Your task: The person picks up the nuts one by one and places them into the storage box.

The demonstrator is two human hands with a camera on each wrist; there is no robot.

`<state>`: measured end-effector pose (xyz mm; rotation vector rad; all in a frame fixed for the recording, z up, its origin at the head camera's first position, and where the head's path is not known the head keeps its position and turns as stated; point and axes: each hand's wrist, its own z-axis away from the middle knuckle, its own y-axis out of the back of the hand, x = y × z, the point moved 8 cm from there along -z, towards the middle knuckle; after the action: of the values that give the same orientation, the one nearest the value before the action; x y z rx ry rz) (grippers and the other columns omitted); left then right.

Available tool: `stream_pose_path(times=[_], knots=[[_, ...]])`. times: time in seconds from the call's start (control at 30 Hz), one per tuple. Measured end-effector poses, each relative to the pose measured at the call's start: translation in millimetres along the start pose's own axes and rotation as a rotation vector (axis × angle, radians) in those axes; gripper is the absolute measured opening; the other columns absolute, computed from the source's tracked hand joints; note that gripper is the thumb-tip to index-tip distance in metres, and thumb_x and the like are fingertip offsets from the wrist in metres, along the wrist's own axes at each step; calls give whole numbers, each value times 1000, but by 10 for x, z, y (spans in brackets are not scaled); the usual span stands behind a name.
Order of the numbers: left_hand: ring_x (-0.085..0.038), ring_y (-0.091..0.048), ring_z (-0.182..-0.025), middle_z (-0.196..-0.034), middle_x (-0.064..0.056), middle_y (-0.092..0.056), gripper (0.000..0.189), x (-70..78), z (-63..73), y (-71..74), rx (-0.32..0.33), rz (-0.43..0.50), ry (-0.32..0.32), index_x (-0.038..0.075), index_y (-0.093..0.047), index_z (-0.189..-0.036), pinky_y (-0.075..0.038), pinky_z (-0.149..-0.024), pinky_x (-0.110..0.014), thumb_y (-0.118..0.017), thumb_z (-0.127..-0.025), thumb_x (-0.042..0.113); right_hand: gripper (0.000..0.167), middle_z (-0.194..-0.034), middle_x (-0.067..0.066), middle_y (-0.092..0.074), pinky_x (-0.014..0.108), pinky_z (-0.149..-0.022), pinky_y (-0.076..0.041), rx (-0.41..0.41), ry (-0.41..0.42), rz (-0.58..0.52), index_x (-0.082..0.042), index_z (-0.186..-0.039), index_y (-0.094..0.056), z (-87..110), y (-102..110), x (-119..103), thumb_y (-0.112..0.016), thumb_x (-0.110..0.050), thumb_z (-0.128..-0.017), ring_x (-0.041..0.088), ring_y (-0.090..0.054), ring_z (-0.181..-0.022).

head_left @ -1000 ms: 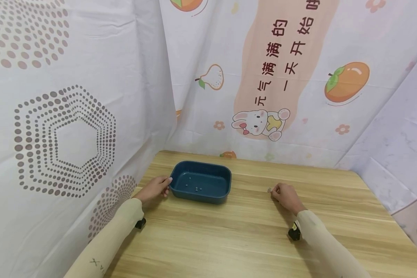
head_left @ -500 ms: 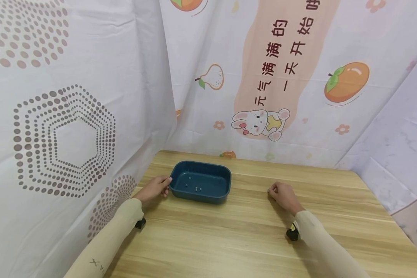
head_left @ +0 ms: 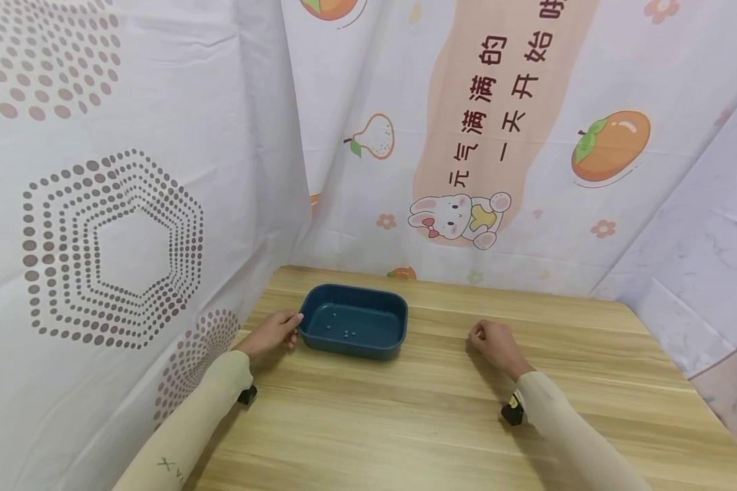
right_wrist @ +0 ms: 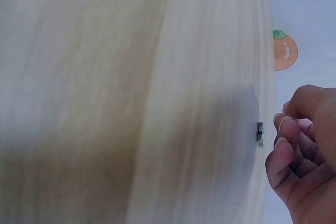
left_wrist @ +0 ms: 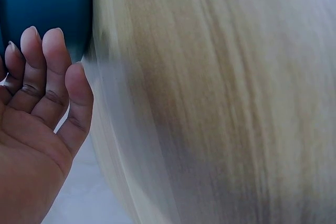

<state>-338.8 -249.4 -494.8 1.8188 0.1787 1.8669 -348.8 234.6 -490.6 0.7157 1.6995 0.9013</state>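
Note:
My left hand (head_left: 273, 334) grips the left end of a dark blue rectangular tray (head_left: 393, 349), thumb at the rim and fingers along the outer wall. In the left wrist view the fingers lie against the blue side. Several tiny metal nuts (head_left: 347, 334) are scattered on the tray floor. Well to the right of the tray, my right hand (head_left: 497, 346) is low over the table with curled fingers, thumb and forefinger close together. Small metal pieces (right_wrist: 260, 134) show beside its fingertips in the right wrist view; I cannot tell whether the fingers pinch one.
The wood-grain table (head_left: 368, 423) carries the tray near its back left part. A white printed curtain (head_left: 356, 225) hangs along the back edge, and a dotted white curtain (head_left: 252, 170) closes the left side. A black wrist camera (head_left: 512, 413) sits under the right sleeve.
The right hand has shifted slightly left, and the small metal pieces seen at its fingertips earlier are hidden in the head view. The left hand and tray have stayed put.

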Motion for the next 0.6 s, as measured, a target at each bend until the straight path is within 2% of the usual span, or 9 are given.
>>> stream_pose_path(times=[0.23,0.6], knots=[[-22,-59,-70,-81,-12,-60,37,-11,-14,9,12,14,5,2,-58,-93,-58,-67,-35,-46,-112,32,12,-78,2,-67,30,-58,-47,26,49,6,-3,-93,-68,-17,3,-101,-61,-11,-99,13,-56,-64],[-21,-59,-71,-82,-11,-60,37,23,11,-4,10,-8,1,2,-58,-93,-58,-68,-37,-45,-113,31,9,-77,2,-66,30,-57,-47,1,57,-16,-5,-93,-68,-45,-23,-229,-62,-9,-99,12,-55,-63]])
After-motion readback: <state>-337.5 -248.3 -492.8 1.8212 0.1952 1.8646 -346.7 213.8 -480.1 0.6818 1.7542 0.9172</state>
